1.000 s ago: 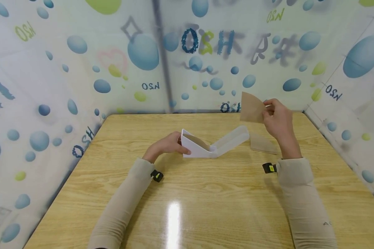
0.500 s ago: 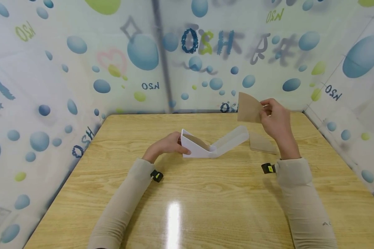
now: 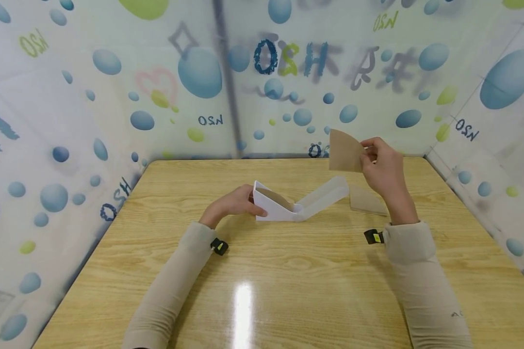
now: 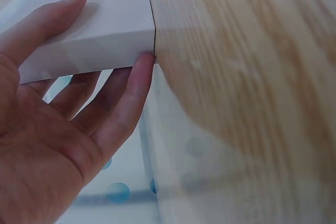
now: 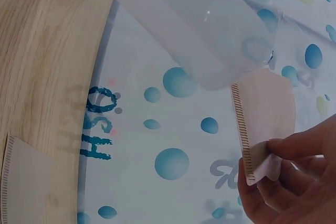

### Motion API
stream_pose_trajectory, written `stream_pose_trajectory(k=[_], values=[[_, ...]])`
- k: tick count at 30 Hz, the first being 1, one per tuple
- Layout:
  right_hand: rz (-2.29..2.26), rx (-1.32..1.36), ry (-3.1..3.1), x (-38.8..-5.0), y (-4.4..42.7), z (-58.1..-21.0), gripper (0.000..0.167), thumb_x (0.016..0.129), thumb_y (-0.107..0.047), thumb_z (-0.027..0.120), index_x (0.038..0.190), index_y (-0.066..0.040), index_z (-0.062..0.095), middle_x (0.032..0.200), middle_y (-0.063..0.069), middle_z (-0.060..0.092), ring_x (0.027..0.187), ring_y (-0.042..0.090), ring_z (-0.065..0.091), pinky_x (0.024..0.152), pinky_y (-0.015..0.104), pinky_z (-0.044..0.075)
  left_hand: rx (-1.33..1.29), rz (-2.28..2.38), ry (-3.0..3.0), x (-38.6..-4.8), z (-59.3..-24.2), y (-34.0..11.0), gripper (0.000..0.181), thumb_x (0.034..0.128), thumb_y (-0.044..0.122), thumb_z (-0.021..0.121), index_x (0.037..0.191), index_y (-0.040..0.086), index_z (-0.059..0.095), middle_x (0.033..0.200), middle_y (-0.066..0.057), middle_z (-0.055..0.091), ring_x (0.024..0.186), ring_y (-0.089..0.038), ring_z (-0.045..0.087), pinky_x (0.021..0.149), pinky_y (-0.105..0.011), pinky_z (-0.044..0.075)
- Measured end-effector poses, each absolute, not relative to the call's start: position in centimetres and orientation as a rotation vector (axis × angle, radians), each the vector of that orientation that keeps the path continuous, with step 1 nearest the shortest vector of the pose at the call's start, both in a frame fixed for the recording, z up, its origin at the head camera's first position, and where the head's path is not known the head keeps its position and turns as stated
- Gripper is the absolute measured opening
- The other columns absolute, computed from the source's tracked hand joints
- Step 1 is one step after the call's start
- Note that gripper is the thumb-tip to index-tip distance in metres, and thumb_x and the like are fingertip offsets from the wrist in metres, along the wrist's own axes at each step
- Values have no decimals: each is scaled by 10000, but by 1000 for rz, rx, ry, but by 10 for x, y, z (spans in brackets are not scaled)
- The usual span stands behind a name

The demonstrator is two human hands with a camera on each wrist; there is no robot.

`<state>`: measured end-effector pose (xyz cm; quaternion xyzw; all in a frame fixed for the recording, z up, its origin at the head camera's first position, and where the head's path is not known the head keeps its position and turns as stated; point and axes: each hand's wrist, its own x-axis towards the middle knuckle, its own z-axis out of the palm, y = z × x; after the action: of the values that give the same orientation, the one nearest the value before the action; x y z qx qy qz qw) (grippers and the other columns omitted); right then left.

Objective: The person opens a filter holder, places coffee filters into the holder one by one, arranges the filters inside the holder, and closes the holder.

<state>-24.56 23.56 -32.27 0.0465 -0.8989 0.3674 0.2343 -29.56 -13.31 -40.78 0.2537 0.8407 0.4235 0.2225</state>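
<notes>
Wall (image 3: pixel 253 109) "H2O" (image 3: pixel 290 59) (mirrored) behind paper (image 3: pixel 345 152)

Pale wood-grain table (image 3: pixel 297 271): one. Bare left hand (image 3: pixel 236 199) and bare right hand (image 3: pixel 383 165): two in all. Beige cuffed sleeves (image 3: pixel 170 281) (image 3: pixel 419 271): two. Small black wrist units (image 3: pixel 220 246) (image 3: pixel 374 237) with yellow-green patches: two. White slant-sided box (image 3: pixel 276 212): one. Translucent plastic lid (image 3: pixel 325 196): one. Fan-shaped brown paper pieces (image 3: pixel 346 151) (image 3: pixel 368 201), crimp-edged: two seen outside box, one pinched, one on table. Brown paper inside box (image 3: pixel 277 197): number not tellable.
</notes>
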Motion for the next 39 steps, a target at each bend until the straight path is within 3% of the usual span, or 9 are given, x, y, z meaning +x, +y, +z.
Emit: stream_pose_trajectory(k=[6, 12, 17, 20, 23, 26, 39], values=[[993, 151, -2434, -244, 231, -321, 270, 1027, -75, 556, 1263, 25, 641, 1088, 266, 730, 967, 403, 699, 789, 344, 516, 709, 1178, 2310, -297, -409, -135, 431, 877, 99, 799, 1269, 19, 638, 1167, -161, 734, 927, -163, 679, 740, -293, 549], [1019, 160, -2439, -242, 228, -318, 272, 1034, -93, 559, 1270, 16, 638, 1086, 260, 728, 960, 397, 699, 711, 120, 432, 709, 1184, 2303, -296, -410, -136, 424, 876, 103, 798, 1261, 20, 640, 1142, -153, 737, 902, -154, 674, 748, -336, 556], [1025, 168, -2437, -241, 226, -317, 267, 1029, -88, 562, 1261, 18, 642, 1075, 261, 732, 939, 394, 700, 687, 73, 402, 720, 1193, 2296, -297, -411, -137, 408, 878, 100, 793, 1248, 15, 644, 1119, -152, 741, 882, -150, 673, 735, -326, 553], [1016, 177, -2433, -240, 223, -316, 265, 1026, -75, 564, 1260, 23, 643, 1062, 261, 730, 929, 390, 702, 738, 160, 476, 725, 1189, 2301, -297, -411, -137, 415, 877, 103, 794, 1253, 16, 640, 1131, -152, 738, 895, -152, 670, 737, -315, 548], [1016, 194, -2429, -240, 220, -316, 263, 1023, -55, 564, 1260, 34, 638, 1050, 265, 724, 927, 392, 698, 814, 358, 561, 730, 1191, 2300, -297, -411, -137, 427, 879, 111, 793, 1261, 11, 632, 1144, -155, 734, 910, -156, 668, 738, -300, 543], [1016, 215, -2429, -240, 217, -316, 259, 1019, -34, 563, 1255, 48, 631, 1043, 275, 720, 930, 405, 696, 858, 519, 572, 735, 1191, 2297, -298, -412, -137, 430, 880, 115, 792, 1264, 9, 629, 1149, -155, 733, 919, -160, 669, 738, -286, 541], [1000, 247, -2445, -240, 212, -321, 253, 1019, -23, 553, 1250, 51, 624, 1063, 284, 725, 934, 424, 700, 849, 548, 577, 739, 1182, 2302, -298, -413, -136, 441, 884, 119, 791, 1282, 23, 627, 1174, -155, 729, 934, -163, 665, 745, -279, 542]])
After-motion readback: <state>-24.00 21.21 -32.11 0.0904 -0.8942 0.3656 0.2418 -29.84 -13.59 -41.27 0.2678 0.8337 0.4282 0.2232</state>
